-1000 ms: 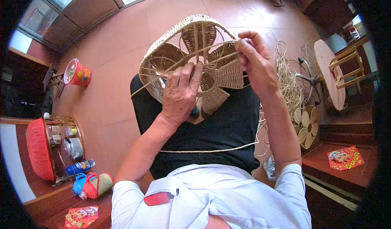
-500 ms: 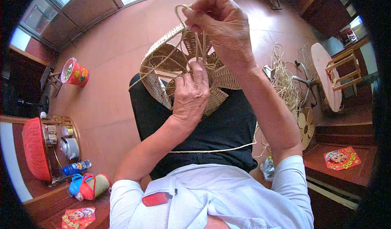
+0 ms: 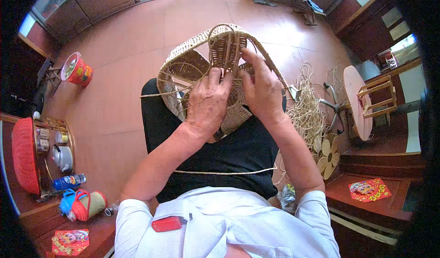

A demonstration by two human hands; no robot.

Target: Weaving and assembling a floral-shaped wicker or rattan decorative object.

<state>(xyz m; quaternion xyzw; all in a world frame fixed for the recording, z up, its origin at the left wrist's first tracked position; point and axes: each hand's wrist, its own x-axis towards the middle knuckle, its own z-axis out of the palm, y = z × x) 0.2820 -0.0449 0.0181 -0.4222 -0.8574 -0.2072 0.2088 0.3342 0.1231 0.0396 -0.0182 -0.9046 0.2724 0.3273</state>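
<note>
A woven straw-coloured basket (image 3: pixel 172 59) with petal-shaped panels rests tilted on my lap, over black cloth. My left hand (image 3: pixel 207 99) lies over its middle, fingers bent and gripping the woven work; what is under the fingertips is hidden. To the right, my right hand (image 3: pixel 264 90) reaches into the basket, index finger and thumb apart. Its index fingertip is beside the upright strands of a cord (image 3: pixel 228 51), which loops up near the far rim. Another cord end (image 3: pixel 153 95) sticks out past the basket's left side.
A tangled heap of cord (image 3: pixel 308 102) lies on the floor at right, near a flower-shaped woven piece (image 3: pixel 329 156) and a round-topped stool (image 3: pixel 356 104). At left stand a red patterned bucket (image 3: pixel 78 70), a kettle (image 3: pixel 63 158) and a flask (image 3: pixel 94 206). A cord strand (image 3: pixel 229 172) crosses my lap.
My right hand has come down from above the far rim to the basket's inside right, no longer pinching the raised cord. My left hand stays on the middle. The view has shifted slightly.
</note>
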